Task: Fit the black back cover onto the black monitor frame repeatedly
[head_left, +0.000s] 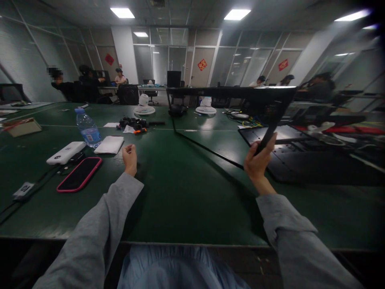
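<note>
My right hand (259, 160) grips one side of a thin black rectangular frame (231, 93), which looks like a monitor bezel. The frame is tilted above the table, and its open middle shows the green surface beneath. My left hand (130, 160) hovers over or rests at the table with its fingers curled together; anything inside them is too small to make out. Close beside it lie a folded white tissue pack (110, 145) and a phone with a pink case (80, 175). Right of my right hand are flat black panels (325, 162).
A water bottle (88, 127) stands behind a white power bank (66, 153) with cables. Farther back are a dark cluster of small parts (132, 123), white fans (144, 107) and tangled cables (245, 118). A box (22, 127) is at left. Several people sit at far desks.
</note>
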Available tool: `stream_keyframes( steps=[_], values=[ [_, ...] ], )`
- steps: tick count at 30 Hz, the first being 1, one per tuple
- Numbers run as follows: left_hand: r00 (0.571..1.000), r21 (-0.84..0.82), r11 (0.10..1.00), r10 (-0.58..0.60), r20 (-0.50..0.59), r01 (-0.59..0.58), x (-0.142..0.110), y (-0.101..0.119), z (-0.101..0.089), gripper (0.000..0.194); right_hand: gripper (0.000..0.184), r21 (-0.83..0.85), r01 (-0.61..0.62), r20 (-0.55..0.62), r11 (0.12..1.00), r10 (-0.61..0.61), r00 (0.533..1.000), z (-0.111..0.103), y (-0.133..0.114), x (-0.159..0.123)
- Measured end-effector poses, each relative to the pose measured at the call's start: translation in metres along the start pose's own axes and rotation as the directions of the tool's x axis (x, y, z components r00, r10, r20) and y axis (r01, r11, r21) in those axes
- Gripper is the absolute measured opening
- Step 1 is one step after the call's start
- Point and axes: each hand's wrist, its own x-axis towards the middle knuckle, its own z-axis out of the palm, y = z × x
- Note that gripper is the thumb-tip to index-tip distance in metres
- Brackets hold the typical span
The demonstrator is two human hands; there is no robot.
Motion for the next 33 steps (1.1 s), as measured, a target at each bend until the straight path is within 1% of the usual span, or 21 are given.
stream_keyframes(
  steps=[1, 3, 6, 8, 10, 12, 14, 16, 19, 22, 24, 28, 33],
  values=[
    [0.999, 0.015, 1.0, 0.021, 0.041, -0.022, -0.002, 0.0, 0.001, 0.024, 0.07, 0.04, -0.016, -0.018, 0.999, 0.016, 1.0, 0.0, -0.003, -0.001],
    [0.987, 0.05, 0.993, 0.1, 0.124, -0.107, -0.006, 0.001, 0.002, 0.033, 0.069, 0.093, -0.031, -0.065, 0.995, 0.037, 0.997, 0.0, -0.003, 0.0],
    [0.955, 0.093, 0.962, 0.238, 0.177, -0.257, -0.013, 0.004, 0.003, 0.05, 0.067, 0.108, -0.098, -0.042, 0.989, 0.103, 0.994, 0.004, 0.005, 0.002],
    [0.939, 0.078, 0.953, 0.272, 0.211, -0.293, -0.018, 0.007, 0.003, 0.057, 0.065, 0.115, -0.148, -0.014, 0.982, 0.151, 0.988, 0.008, 0.014, 0.003],
    [0.93, 0.033, 0.97, 0.222, 0.292, -0.242, -0.022, 0.011, 0.003, 0.06, 0.062, 0.139, -0.189, 0.017, 0.972, 0.189, 0.982, 0.013, 0.023, 0.003],
    [0.911, 0.008, 0.988, 0.137, 0.388, -0.152, -0.026, 0.016, 0.003, 0.063, 0.059, 0.154, -0.201, 0.043, 0.967, 0.197, 0.979, 0.02, 0.031, 0.002],
    [0.894, 0.011, 0.995, 0.083, 0.441, -0.098, -0.028, 0.019, 0.002, 0.067, 0.058, 0.145, -0.203, 0.076, 0.968, 0.193, 0.978, 0.027, 0.038, 0.0],
    [0.89, 0.016, 0.996, 0.075, 0.449, -0.092, -0.03, 0.021, 0.001, 0.066, 0.059, 0.129, -0.218, 0.12, 0.967, 0.203, 0.972, 0.033, 0.043, -0.002],
    [0.893, 0.032, 0.992, 0.093, 0.44, -0.119, -0.029, 0.021, 0.0, 0.06, 0.059, 0.123, -0.258, 0.181, 0.958, 0.234, 0.955, 0.041, 0.049, -0.005],
    [0.886, 0.052, 0.986, 0.116, 0.449, -0.156, -0.027, 0.019, -0.001, 0.057, 0.055, 0.131, -0.288, 0.225, 0.949, 0.254, 0.941, 0.046, 0.053, -0.008],
    [0.882, 0.058, 0.986, 0.112, 0.458, -0.155, -0.026, 0.019, -0.001, 0.056, 0.051, 0.153, -0.302, 0.254, 0.941, 0.258, 0.932, 0.047, 0.055, -0.008],
    [0.892, 0.068, 0.992, 0.062, 0.448, -0.103, -0.024, 0.021, -0.001, 0.056, 0.042, 0.204, -0.332, 0.324, 0.921, 0.257, 0.911, 0.047, 0.058, -0.008],
    [0.929, 0.059, 0.998, -0.001, 0.37, -0.023, -0.023, 0.02, -0.001, 0.058, 0.044, 0.161, -0.311, 0.37, 0.937, 0.234, 0.899, 0.047, 0.06, -0.009]
  ],
)
